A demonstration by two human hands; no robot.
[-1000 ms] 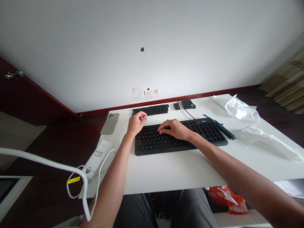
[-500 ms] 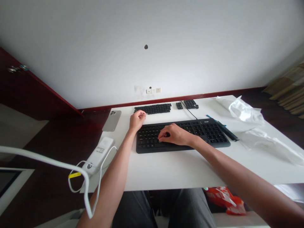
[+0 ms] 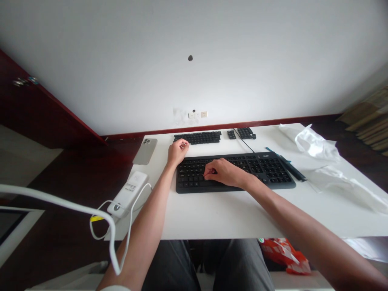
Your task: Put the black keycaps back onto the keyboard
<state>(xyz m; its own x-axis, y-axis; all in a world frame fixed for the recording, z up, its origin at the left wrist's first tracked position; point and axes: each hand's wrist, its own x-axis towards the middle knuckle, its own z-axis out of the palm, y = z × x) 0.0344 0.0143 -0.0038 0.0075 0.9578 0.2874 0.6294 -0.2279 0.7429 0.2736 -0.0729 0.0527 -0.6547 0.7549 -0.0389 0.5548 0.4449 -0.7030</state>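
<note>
My right hand [image 3: 224, 171] curls its fingers [image 3: 208, 171] narrowly onto a black rectangular plastic keyboard [image 3: 236, 180]; my left hand [image 3: 178, 151] bends its fingers [image 3: 184, 144] just behind the keyboard, near a long strip of black keys [image 3: 198, 138]; whether either grips anything I cannot tell; all this sits on the white table [image 3: 212, 220].

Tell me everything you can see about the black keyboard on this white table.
The black keyboard is a full-size board of matte-looking plastic with a number pad at its right end. It lies flat on the white table, its long side facing the person. A thin black cable runs from its back edge. The right hand rests its fingers on the keys left of centre, and the left hand sits near the back left corner.
</note>
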